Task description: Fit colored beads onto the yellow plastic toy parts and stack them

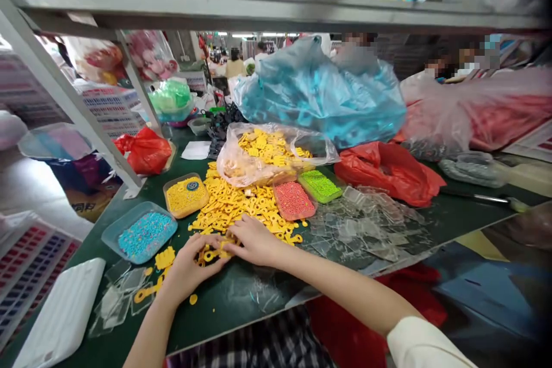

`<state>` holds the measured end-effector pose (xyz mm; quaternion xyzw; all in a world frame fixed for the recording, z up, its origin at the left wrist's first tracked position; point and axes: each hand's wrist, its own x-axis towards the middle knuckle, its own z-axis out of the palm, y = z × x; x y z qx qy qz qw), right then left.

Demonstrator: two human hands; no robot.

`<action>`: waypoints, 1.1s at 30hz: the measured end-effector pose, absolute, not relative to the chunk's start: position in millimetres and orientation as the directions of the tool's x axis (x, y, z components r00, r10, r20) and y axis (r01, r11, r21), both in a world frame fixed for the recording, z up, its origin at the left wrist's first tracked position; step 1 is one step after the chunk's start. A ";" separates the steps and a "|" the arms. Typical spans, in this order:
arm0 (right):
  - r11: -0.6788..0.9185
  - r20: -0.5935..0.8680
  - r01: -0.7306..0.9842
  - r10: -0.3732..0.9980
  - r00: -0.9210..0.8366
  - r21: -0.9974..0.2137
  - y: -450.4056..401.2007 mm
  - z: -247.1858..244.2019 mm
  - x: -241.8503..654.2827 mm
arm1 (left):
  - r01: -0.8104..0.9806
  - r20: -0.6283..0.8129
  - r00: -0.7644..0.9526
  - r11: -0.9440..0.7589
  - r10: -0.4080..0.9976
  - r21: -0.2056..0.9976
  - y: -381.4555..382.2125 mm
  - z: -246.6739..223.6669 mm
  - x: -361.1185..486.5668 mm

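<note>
On green bench (233, 293), left hand (185, 270) curved, right hand (256, 241) bent, both at yellow pieces (241, 201); grips unclear. Apparently sorting; next calls for fingertip care.

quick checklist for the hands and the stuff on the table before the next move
1. Left hand and right hand at the small yellow plastic pieces: ok, close together at the heap's near edge
2. Firm grip on a piece: cannot tell, partly hidden
3. Yellow pieces all in one heap: not ok, some lie left of the left hand
4. Translucent plastic tray of light-blue granules upright: ok
5. Flat clear plastic pieces neatly stacked: not ok, scattered
</note>
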<state>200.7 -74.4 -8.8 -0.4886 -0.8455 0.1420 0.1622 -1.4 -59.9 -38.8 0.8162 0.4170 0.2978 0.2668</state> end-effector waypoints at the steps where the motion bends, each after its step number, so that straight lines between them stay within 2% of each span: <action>1: 0.466 0.146 0.778 0.882 -0.449 -0.422 -78.9 -11.5 200.9 | 0.500 0.276 0.478 -0.517 0.834 0.695 -62.0 -39.1 -1.0; 6: 0.405 0.191 0.780 0.914 -0.358 -0.477 -69.8 -7.2 233.2 | 0.432 0.376 0.426 -0.550 0.823 0.715 -64.5 -44.9 0.4; 10: 0.219 0.299 0.889 0.949 -0.098 -0.403 -4.9 37.6 288.0 | 0.437 0.455 0.440 -0.627 0.774 0.644 -57.9 -49.4 -3.4; 13: 0.137 0.342 0.942 0.939 -0.026 -0.305 44.9 66.5 315.2 | 0.483 0.483 0.419 -0.639 0.769 0.599 -54.3 -50.6 -7.9; 17: 0.188 0.365 0.972 0.922 -0.127 -0.138 54.9 64.5 316.4 | 0.544 0.484 0.398 -0.625 0.780 0.560 -53.4 -51.0 -14.2; 23: 0.383 0.420 0.919 0.822 -0.384 0.091 -12.6 8.2 295.5 | 0.655 0.414 0.350 -0.535 0.841 0.533 -57.0 -49.2 -14.3; 27: 0.432 0.328 0.890 0.827 -0.456 0.146 -30.7 -18.8 273.6 | 0.683 0.328 0.380 -0.501 0.865 0.531 -60.5 -46.3 -11.4; 33: 0.325 0.214 0.932 0.910 -0.354 0.159 23.3 -41.7 244.2 | 0.714 0.283 0.346 -0.447 0.894 0.540 -62.0 -45.4 -12.6</action>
